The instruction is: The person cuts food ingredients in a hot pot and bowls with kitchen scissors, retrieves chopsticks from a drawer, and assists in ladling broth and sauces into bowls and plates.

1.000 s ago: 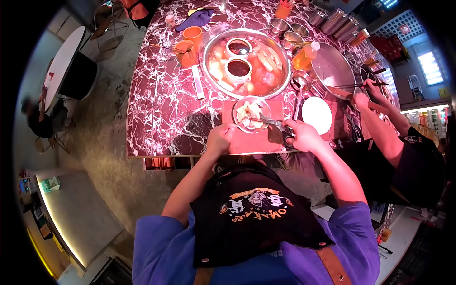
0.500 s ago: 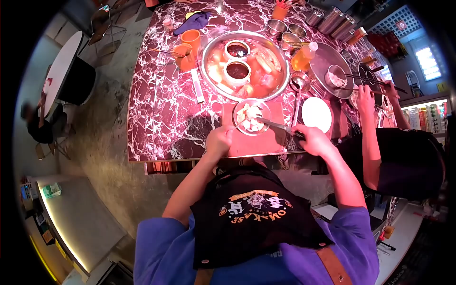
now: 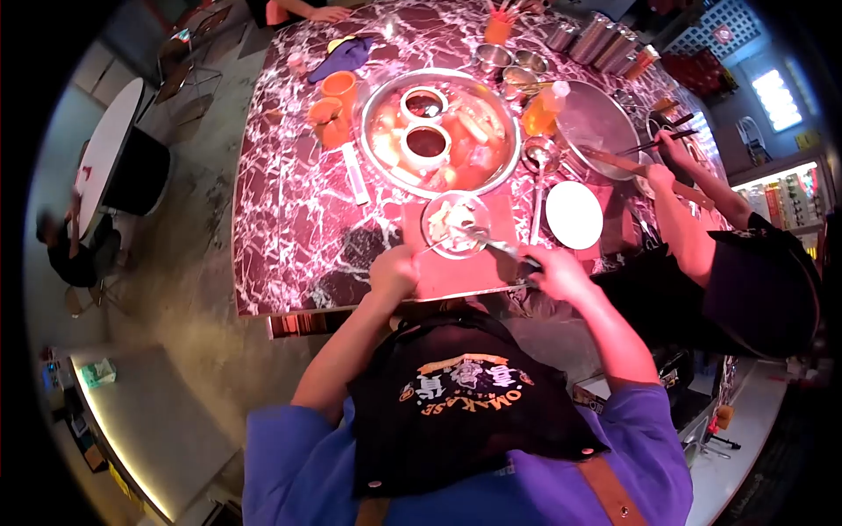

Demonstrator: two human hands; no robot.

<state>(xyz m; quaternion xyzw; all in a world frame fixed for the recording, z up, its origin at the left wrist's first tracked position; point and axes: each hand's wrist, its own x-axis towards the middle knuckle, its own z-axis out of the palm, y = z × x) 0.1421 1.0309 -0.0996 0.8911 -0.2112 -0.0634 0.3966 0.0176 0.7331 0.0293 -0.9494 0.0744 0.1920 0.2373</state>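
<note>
A bowl of pale food pieces (image 3: 455, 219) stands on a reddish mat (image 3: 419, 282) near the table's front edge. My left hand (image 3: 396, 272) is closed at the bowl's lower left, around a thin utensil whose tip reaches into the food. On the other side, my right hand (image 3: 556, 273) grips the dark handle of scissors or tongs (image 3: 502, 247); the metal end lies over the bowl's right part. Behind the bowl sits a large metal pot (image 3: 517, 153) with broth, food chunks and two small round pots of dark liquid (image 3: 426, 143).
A white plate (image 3: 574, 216) and a ladle (image 3: 537, 206) lie right of the bowl. A co-worker's hands (image 3: 663, 178) hold long sticks by a wide pan (image 3: 598, 131). Orange cups (image 3: 328, 121) stand left of the pot, an orange bottle (image 3: 544, 110) right. Another person's hand (image 3: 330, 14) rests at the far edge.
The view has shifted slightly. The metal utensil in my right hand has changed its angle over the bowl. The co-worker's hands have moved, and a small bowl no longer shows in the pan.
</note>
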